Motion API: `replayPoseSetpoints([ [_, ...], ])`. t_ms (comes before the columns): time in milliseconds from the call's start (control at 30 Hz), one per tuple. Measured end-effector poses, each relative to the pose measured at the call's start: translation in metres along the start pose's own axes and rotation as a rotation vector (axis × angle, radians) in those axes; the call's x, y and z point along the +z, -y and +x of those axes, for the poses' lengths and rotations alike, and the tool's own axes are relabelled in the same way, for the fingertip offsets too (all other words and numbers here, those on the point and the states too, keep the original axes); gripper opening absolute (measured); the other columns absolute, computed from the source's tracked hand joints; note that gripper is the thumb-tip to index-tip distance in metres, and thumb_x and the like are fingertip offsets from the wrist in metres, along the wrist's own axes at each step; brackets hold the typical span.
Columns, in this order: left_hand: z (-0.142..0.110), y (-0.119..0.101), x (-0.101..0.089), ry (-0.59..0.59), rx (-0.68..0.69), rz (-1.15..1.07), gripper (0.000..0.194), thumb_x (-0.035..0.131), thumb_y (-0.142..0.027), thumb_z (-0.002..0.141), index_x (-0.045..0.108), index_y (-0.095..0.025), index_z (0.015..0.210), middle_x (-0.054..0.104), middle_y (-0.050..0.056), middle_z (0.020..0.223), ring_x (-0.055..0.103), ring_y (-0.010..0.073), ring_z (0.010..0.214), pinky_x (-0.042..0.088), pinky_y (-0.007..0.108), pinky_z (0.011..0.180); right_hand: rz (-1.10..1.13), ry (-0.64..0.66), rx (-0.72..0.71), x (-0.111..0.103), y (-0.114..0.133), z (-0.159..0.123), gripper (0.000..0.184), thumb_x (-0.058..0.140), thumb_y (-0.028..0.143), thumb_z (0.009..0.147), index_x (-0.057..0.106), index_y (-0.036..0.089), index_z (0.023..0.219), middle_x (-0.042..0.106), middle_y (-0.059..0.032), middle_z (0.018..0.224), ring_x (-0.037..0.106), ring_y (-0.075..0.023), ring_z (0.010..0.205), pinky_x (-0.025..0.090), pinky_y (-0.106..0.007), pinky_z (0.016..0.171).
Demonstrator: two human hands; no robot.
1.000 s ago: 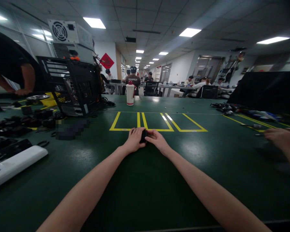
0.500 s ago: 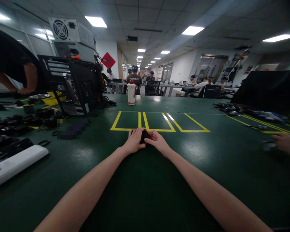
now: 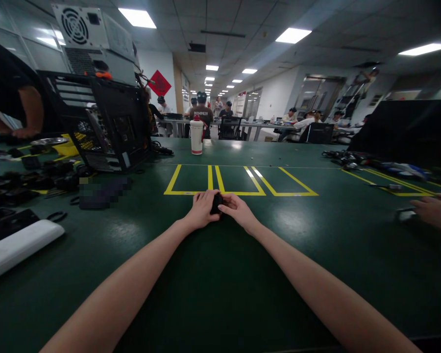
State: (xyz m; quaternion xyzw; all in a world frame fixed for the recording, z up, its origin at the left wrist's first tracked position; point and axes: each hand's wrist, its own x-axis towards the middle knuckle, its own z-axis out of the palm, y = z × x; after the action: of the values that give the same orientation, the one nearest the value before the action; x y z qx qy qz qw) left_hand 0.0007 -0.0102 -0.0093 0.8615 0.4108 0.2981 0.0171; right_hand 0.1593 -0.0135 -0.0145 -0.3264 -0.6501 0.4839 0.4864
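A small black object (image 3: pixel 216 204) sits between my two hands over the green table (image 3: pixel 220 274); its kind I cannot make out. My left hand (image 3: pixel 203 210) is closed over its left side and top. From the right, the fingers and thumb of my right hand (image 3: pixel 238 209) pinch its edge. The fingers cover much of the object. Just beyond my hands, yellow tape (image 3: pixel 189 193) marks out several boxes on the tabletop.
A black computer case (image 3: pixel 121 127) with power supplies (image 3: pixel 95 29) on top stands at left. A white tumbler (image 3: pixel 196 137) stands behind the tape. A white long bar (image 3: pixel 25 247) and dark parts (image 3: pixel 59 179) lie left. Another person's hand (image 3: pixel 435 212) works at the right edge.
My hands keep hold of the black object in nearly the same spot. The view has tipped and shifted slightly. At right, the other person's hand has moved together with a small item.
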Motion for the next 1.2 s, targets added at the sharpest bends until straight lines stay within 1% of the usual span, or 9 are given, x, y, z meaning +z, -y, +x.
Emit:
replayPoseSetpoints([
  [133,-0.0007,-0.0001,0.0016,-0.002,0.026,0.0,0.056,0.056,-0.027,0.066,0.029,-0.019,0.114,0.043,0.007,0.111,0.04,0.0251,0.105,0.026,0.041,0.09,-0.053,-0.052,-0.023,-0.0011,-0.0019,0.0019,0.022,0.058,0.028,0.069,0.055,0.02,0.089,0.059,-0.0009,0.09,0.054,-0.0138,0.088,0.04,-0.032,0.086],
  [367,0.0006,0.0009,0.0034,0.007,-0.004,-0.004,0.056,0.056,-0.028,0.067,0.029,-0.019,0.115,0.043,0.008,0.112,0.04,0.0262,0.105,0.026,0.042,0.09,-0.075,-0.092,0.059,-0.0008,-0.0057,0.0052,0.031,0.06,0.027,0.067,0.053,0.019,0.097,0.057,-0.0042,0.096,0.053,-0.0158,0.092,0.04,-0.034,0.086],
  [467,0.0013,0.0015,0.0035,0.012,-0.008,-0.016,0.057,0.057,-0.029,0.066,0.029,-0.019,0.115,0.042,0.008,0.112,0.039,0.0261,0.106,0.026,0.042,0.09,-0.032,-0.065,0.095,-0.0014,-0.0028,0.0038,0.029,0.06,0.026,0.067,0.053,0.018,0.093,0.057,-0.0043,0.096,0.054,-0.0162,0.091,0.04,-0.035,0.086],
  [633,0.0019,0.0021,0.0022,0.026,-0.012,-0.034,0.058,0.058,-0.028,0.065,0.029,-0.02,0.115,0.042,0.007,0.112,0.039,0.0258,0.105,0.026,0.042,0.09,0.054,0.023,0.056,-0.0038,0.0014,0.001,0.029,0.063,0.022,0.064,0.051,0.021,0.09,0.056,-0.0013,0.096,0.054,-0.0145,0.091,0.04,-0.033,0.085],
  [767,0.0029,0.003,0.0016,0.033,-0.019,-0.038,0.057,0.057,-0.03,0.066,0.03,-0.02,0.115,0.043,0.008,0.111,0.041,0.026,0.103,0.027,0.042,0.089,-0.029,-0.049,0.034,-0.0031,0.0008,0.0026,0.02,0.058,0.028,0.069,0.053,0.02,0.086,0.056,-0.0004,0.088,0.053,-0.0137,0.087,0.041,-0.032,0.083],
  [867,0.0034,0.0039,0.0023,0.032,-0.024,-0.036,0.056,0.057,-0.031,0.066,0.03,-0.019,0.114,0.043,0.007,0.11,0.041,0.0261,0.102,0.027,0.042,0.089,-0.04,-0.074,0.067,-0.0033,-0.0014,0.0054,0.022,0.057,0.03,0.07,0.054,0.02,0.088,0.056,-0.0017,0.09,0.053,-0.0149,0.089,0.041,-0.034,0.083],
  [1000,0.003,0.0043,0.0025,0.029,-0.02,-0.038,0.055,0.056,-0.031,0.067,0.03,-0.02,0.115,0.043,0.007,0.11,0.041,0.0257,0.103,0.027,0.042,0.089,-0.024,-0.033,0.135,-0.0063,-0.0024,0.0066,0.026,0.058,0.03,0.069,0.055,0.018,0.092,0.058,-0.0041,0.095,0.053,-0.0162,0.091,0.038,-0.036,0.088],
  [1100,0.0021,0.0042,0.0019,0.03,-0.023,-0.037,0.057,0.057,-0.03,0.066,0.03,-0.02,0.114,0.043,0.007,0.11,0.041,0.0255,0.102,0.027,0.041,0.089,0.055,0.033,0.099,-0.007,0.0005,0.0043,0.029,0.063,0.024,0.064,0.053,0.02,0.091,0.058,-0.0024,0.097,0.053,-0.0152,0.093,0.037,-0.035,0.089],
  [1200,0.0019,0.0041,0.0019,0.03,-0.036,-0.031,0.057,0.058,-0.028,0.065,0.031,-0.02,0.114,0.044,0.007,0.109,0.042,0.0256,0.101,0.028,0.041,0.088,0.092,0.044,0.087,-0.0049,0.0037,0.0024,0.03,0.064,0.021,0.063,0.052,0.022,0.089,0.057,-0.001,0.097,0.053,-0.0144,0.094,0.038,-0.034,0.089],
])
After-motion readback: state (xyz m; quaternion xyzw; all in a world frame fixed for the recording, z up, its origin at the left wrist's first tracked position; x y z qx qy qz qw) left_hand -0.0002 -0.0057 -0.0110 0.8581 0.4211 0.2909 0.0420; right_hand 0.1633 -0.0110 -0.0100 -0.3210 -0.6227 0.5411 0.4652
